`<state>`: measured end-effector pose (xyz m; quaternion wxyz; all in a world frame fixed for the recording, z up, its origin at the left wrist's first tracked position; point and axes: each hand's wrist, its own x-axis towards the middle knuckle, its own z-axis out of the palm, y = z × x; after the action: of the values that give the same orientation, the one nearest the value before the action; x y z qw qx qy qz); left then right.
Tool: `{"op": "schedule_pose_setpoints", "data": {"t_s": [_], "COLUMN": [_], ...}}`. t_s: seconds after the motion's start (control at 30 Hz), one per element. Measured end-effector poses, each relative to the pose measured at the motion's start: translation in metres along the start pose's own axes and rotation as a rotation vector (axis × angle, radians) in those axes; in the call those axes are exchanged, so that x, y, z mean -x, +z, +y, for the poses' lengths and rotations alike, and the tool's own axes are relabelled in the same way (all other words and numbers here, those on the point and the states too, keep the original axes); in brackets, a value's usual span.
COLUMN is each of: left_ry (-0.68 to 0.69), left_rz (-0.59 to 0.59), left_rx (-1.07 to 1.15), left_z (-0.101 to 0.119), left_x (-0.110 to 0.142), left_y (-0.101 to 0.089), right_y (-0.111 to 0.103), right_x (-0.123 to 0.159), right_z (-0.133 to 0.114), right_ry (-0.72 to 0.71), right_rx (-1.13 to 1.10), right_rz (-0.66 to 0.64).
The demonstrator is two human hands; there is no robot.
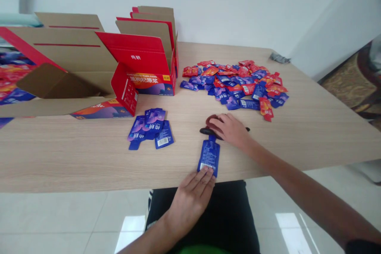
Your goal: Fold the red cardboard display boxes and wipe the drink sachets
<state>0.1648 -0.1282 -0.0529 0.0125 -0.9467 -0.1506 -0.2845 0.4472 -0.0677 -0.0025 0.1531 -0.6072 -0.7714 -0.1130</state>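
A blue drink pouch (210, 152) with a spout neck lies flat near the table's front edge. The fingers of my left hand (195, 194) press on its bottom end, close together; the thumb is hidden. My right hand (233, 129) closes around a dark tool with a reddish-brown loop (210, 120) and a black rounded part (206, 131). This black part touches or overlaps the pouch's neck; its exact kind is hard to make out. To the left lie several blue pouches (154, 123) in a small overlapping group.
A heap of red and blue pouches (235, 81) spreads across the table (312, 127) behind my right hand. Open red cartons (139, 53) with raised flaps stand at the back left. More pouches (14, 75) show at the far left. A grey crumpled scrap (279, 58) lies by the wall.
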Motion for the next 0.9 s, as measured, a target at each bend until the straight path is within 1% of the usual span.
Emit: {"op": "schedule_pose_setpoints", "data": {"t_s": [0.07,0.1,0.13,0.17,0.2,0.23,0.27,0.3,0.33,0.4,0.5,0.57,0.63,0.7,0.73,0.77,0.8,0.83,0.87,0.9], "left_ry": [-0.01,-0.013,-0.012,-0.008,-0.005,-0.004,-0.006,-0.009,-0.013,-0.013,-0.009,-0.011,-0.014,-0.016,-0.014,-0.008,-0.004,-0.005,-0.008,-0.016], "left_rz": [0.006,0.009,0.009,0.003,-0.002,-0.006,-0.008,-0.008,-0.007,0.0,0.003,0.0,-0.008,-0.016,-0.017,-0.017,-0.014,-0.011,-0.004,0.003], "left_rx": [0.004,0.005,0.005,0.005,0.006,0.011,0.018,0.025,0.03,0.024,0.005,0.004,0.006,0.01,0.012,0.015,0.02,0.028,0.038,0.05], "left_z": [0.0,0.0,0.0,0.0,0.0,0.0,0.0,0.0,0.0,0.001,0.001,0.001,0.001,0.001,0.001,0.001,0.001,0.0,0.0,0.0], "left_x": [0.0,0.0,0.0,0.0,0.0,0.001,0.0,0.0,0.0,0.0,0.001,0.0,0.0,0.0,0.0,0.0,0.0,0.0,0.0,0.0], "left_y": [0.001,0.001,0.001,0.002,0.002,0.002,0.001,0.001,0.001,0.001,0.001,0.0,0.0,-0.001,0.0,0.0,0.0,0.001,0.002,0.002], "right_y": [-0.013,-0.02,-0.026,-0.03,-0.033,-0.032,-0.029,-0.024,-0.018,-0.003,0.01,0.008,-0.003,-0.018,-0.024,-0.029,-0.031,-0.031,-0.028,-0.023], "right_x": [0.001,0.005,0.012,0.02,0.028,0.036,0.043,0.047,0.049,0.043,0.019,0.004,-0.003,0.001,0.007,0.014,0.023,0.031,0.038,0.044], "right_z": [-0.005,-0.013,-0.024,-0.038,-0.051,-0.063,-0.072,-0.077,-0.077,-0.065,-0.028,-0.008,-0.001,-0.012,-0.023,-0.035,-0.048,-0.06,-0.07,-0.075], "right_ry": [0.109,0.141,0.139,0.097,0.019,-0.076,-0.142,-0.178,-0.18,-0.125,-0.063,-0.031,0.046,0.117,0.119,0.081,0.01,-0.076,-0.149,-0.192], "right_rx": [-0.041,-0.09,-0.147,-0.202,-0.24,-0.257,-0.26,-0.252,-0.24,-0.207,-0.109,-0.03,-0.011,-0.076,-0.128,-0.18,-0.223,-0.253,-0.265,-0.264], "right_rz": [0.124,0.179,0.204,0.186,0.122,0.035,-0.027,-0.065,-0.074,-0.049,-0.026,-0.014,0.048,0.159,0.193,0.19,0.146,0.071,0.002,-0.047]}}
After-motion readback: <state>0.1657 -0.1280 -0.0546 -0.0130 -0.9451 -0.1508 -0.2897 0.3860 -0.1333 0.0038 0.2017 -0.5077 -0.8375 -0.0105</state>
